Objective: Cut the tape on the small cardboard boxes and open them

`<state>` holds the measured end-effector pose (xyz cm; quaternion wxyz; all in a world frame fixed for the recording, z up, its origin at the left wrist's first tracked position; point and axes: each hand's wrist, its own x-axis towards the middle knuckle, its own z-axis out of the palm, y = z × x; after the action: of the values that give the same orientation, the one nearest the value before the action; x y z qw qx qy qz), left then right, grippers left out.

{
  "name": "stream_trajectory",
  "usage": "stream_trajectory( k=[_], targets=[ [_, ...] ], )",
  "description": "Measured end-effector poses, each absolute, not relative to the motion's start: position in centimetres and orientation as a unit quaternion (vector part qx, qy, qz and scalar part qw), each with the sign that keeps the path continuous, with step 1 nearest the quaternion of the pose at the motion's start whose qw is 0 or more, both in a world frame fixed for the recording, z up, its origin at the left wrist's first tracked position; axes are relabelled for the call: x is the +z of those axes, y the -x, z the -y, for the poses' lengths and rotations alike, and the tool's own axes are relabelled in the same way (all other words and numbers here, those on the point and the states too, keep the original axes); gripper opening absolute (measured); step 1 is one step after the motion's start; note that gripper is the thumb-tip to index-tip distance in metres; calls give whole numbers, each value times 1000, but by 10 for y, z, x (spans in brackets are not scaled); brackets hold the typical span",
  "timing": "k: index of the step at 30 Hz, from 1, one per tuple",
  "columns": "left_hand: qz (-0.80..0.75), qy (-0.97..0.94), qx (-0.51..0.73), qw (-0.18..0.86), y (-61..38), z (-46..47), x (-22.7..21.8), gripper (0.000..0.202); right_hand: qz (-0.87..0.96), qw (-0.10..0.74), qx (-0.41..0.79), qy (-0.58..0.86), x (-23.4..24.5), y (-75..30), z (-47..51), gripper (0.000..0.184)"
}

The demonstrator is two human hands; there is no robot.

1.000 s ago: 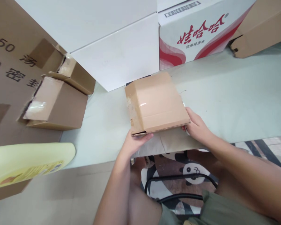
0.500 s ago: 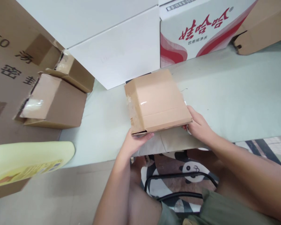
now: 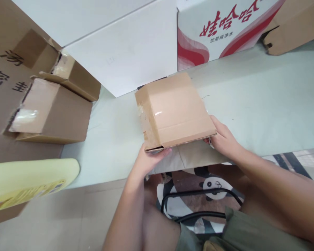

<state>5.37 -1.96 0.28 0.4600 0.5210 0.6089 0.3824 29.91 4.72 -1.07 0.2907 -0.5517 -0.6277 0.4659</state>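
A brown cardboard box [image 3: 179, 109] is held between my two hands above the pale green tabletop, with clear tape along its left side. My left hand [image 3: 151, 158] grips its near left corner, the thumb along the near edge and the other fingers hidden by the box. At the near right corner, my right hand [image 3: 221, 136] is closed on the cardboard, fingertips tucked under the edge. A small light-coloured item shows by the right fingers; I cannot make out what it is. Part of a dark flat thing [image 3: 151, 83] peeks out behind the box.
Two taped cardboard boxes [image 3: 65, 113] stand at the left beside a big printed carton [image 3: 5, 104]. A yellow bottle [image 3: 42, 174] juts in at lower left. White boxes [image 3: 136, 48] and a red-and-white carton [image 3: 225, 38] line the back; cardboard [image 3: 295, 31] lies far right.
The view has shifted slightly, so the surroundings sit a little further left and up. Both hands keep their hold on the cardboard box, which has barely moved.
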Motion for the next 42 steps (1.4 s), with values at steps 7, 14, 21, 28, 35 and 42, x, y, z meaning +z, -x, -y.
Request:
stream_trajectory(
  k=[7, 14, 21, 28, 35, 42],
  targets=[
    [-603, -528, 384, 458, -51, 19, -1, 36, 631, 291, 462, 550, -11, -299, -47, 5],
    [-615, -509, 387, 461, -51, 19, 0, 41, 635, 301, 461, 541, -11, -299, -47, 6],
    [-610, -517, 385, 461, -51, 18, -1, 40, 634, 299, 464, 542, -13, -299, -47, 6],
    [-603, -519, 390, 463, -51, 18, -2, 36, 629, 298, 470, 542, -13, -299, -47, 5],
    [-608, -527, 379, 457, -50, 18, -2, 37, 631, 296, 469, 543, -15, -299, -47, 5],
    [-603, -521, 384, 466, -50, 18, -3, 37, 633, 296, 464, 544, -15, -300, -48, 6]
  ],
)
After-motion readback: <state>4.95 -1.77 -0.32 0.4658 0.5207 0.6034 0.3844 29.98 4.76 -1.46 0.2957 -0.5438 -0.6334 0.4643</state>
